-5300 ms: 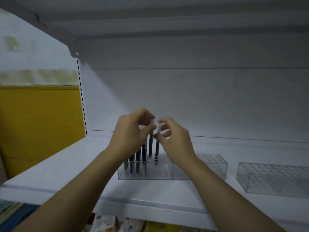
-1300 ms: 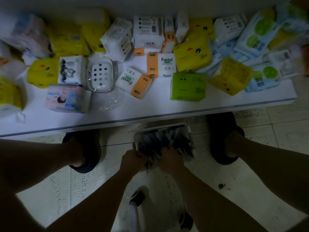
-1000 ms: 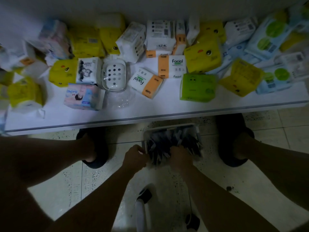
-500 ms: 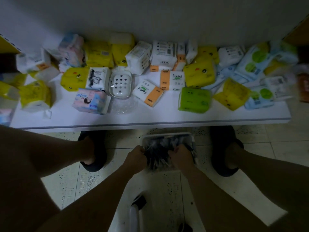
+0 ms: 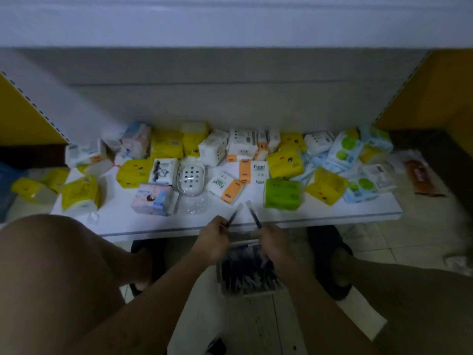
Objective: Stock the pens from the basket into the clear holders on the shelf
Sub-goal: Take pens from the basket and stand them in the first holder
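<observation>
- The low white shelf (image 5: pixel 256 222) runs right across in front of the crouching person, its front edge just beyond the hands.
- A loose spread of tissue packs (image 5: pixel 166 147) covers it: yellow, white, pale blue and orange-ended ones, lying at all angles, with one green pack (image 5: pixel 281 197) near the front edge.
- The basket (image 5: pixel 250 292) sits on the tiled floor between the person's feet, below the shelf edge. It is a small pale rectangular tub, packed with dark pens (image 5: pixel 243 267) lying jumbled along its length.
- A white soap dish (image 5: pixel 190 179) with round holes rests among the packs, inside a clear wrapper.
- The left hand (image 5: pixel 213 242) is raised above the basket's far end, fingers curled round the lower barrel of one pen.
- The right hand (image 5: pixel 275 242) is level with it, just beside, gripping a second pen the same way.
- The left pen (image 5: pixel 233 215) slants up and to the right; the right pen (image 5: pixel 253 213) slants up and to the left. Their pale capped tips nearly meet over the shelf edge, though I cannot tell if they touch.
</observation>
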Tool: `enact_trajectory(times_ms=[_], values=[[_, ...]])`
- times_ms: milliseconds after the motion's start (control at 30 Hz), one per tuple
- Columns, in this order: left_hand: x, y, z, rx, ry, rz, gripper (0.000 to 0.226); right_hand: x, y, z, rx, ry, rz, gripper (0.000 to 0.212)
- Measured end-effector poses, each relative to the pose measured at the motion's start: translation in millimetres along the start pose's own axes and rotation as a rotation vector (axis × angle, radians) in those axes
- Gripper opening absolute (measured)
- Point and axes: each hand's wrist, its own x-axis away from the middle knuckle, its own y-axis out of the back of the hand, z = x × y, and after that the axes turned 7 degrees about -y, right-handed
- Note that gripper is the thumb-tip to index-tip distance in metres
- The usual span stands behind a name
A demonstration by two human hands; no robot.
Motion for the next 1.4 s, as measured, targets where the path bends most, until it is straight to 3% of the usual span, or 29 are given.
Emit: enact_trajectory(times_ms=[167, 367, 533, 767, 1033, 1267, 1333, 1400], values=[[13, 22, -41, -0.019, -0.158, -0.138, 0.021, 46, 16, 31, 0.021, 0.374, -0.089, 0.030], [39, 60, -77, 0.019, -0.492, -0.297, 0.017, 99, 24, 70, -0.229, 0.507, 0.039, 0.017], [51, 80, -111, 0.183, -0.533, -0.321, 0.016, 134, 30, 95, -0.200, 0.628, 0.025, 0.008], [82, 107, -161, 0.137, -0.767, -0.447, 0.016, 180, 29, 132, -0.218, 0.896, -0.062, 0.021], [101, 151, -209, 0.278, -0.830, -0.464, 0.012, 224, 31, 187, -0.152, 1.148, -0.146, 0.016], [112, 206, -240, 0.178, -0.866, -0.546, 0.011, 254, 27, 242, -0.101, 1.225, -0.108, 0.013], [117, 223, -248, 0.168, -0.879, -0.561, 0.016, 263, 25, 257, -0.096, 1.222, -0.098, 0.018], [125, 240, -257, 0.143, -0.928, -0.565, 0.026, 274, 24, 271, -0.047, 1.249, -0.112, 0.041]])
